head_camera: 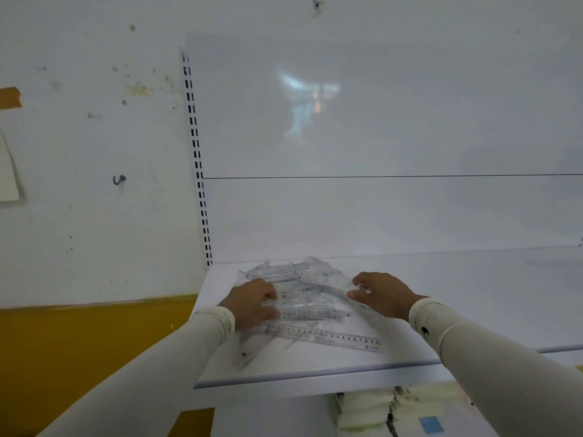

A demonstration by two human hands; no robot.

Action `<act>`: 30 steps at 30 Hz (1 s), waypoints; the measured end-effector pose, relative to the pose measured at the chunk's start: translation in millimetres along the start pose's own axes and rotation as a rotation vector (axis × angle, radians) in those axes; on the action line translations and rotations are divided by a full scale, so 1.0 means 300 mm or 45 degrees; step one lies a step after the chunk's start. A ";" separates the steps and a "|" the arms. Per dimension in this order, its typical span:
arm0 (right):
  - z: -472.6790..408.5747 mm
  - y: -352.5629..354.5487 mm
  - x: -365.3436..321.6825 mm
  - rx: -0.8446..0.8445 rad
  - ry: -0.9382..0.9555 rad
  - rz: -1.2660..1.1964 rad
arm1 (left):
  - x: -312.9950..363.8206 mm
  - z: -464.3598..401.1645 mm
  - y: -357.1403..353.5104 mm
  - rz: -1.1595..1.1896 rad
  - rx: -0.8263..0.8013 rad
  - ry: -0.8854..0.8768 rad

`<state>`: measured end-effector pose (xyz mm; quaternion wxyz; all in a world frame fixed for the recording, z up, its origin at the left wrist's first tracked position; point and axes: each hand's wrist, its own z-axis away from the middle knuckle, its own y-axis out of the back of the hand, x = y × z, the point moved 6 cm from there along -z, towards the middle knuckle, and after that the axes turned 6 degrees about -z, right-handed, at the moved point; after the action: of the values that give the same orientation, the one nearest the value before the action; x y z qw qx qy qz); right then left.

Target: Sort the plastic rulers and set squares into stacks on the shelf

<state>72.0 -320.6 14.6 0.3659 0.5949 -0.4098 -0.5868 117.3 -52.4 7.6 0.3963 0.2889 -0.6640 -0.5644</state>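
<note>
The rulers and set squares lie in one mixed, overlapping pile (299, 294) at the left end of the white shelf (441, 310), with one long ruler (334, 339) lying nearest the front edge, its numbered scale readable. Your left hand (252, 302) rests on the left side of the pile with its fingers curled down over the pieces; whether they actually grip one cannot be told. Your right hand (381, 294) pinches the edge of a clear piece at the right side of the pile. Expect these parts to be light, thin, stiff and slippery, sliding readily on each other and on the smooth shelf. Because they are transparent, edges are hard to distinguish. Take each piece by a free edge or corner, thumb above and fingers below, and avoid bending it, as thin plastic of this kind likely snaps.
</note>
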 end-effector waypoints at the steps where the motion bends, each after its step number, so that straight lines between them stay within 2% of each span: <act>1: -0.002 -0.003 -0.009 0.002 0.006 -0.003 | -0.008 0.007 0.009 -0.013 0.018 -0.002; 7: -0.010 -0.015 -0.061 0.017 0.043 -0.019 | -0.054 0.051 0.048 -0.043 0.121 0.028; 18: 0.023 -0.009 -0.057 -0.002 -0.018 -0.013 | -0.102 0.077 0.056 -0.035 0.141 -0.011; 24: 0.084 0.091 0.030 0.054 -0.105 0.026 | 0.045 0.017 0.008 -0.003 0.069 -0.210; 30: 0.226 0.219 0.225 0.118 -0.227 0.067 | 0.314 -0.095 -0.059 0.022 0.029 -0.405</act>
<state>-1.1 -405.5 45.2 0.3153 0.5456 -0.4829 -0.6080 91.5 -149.1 10.5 0.2878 0.1947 -0.7271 -0.5921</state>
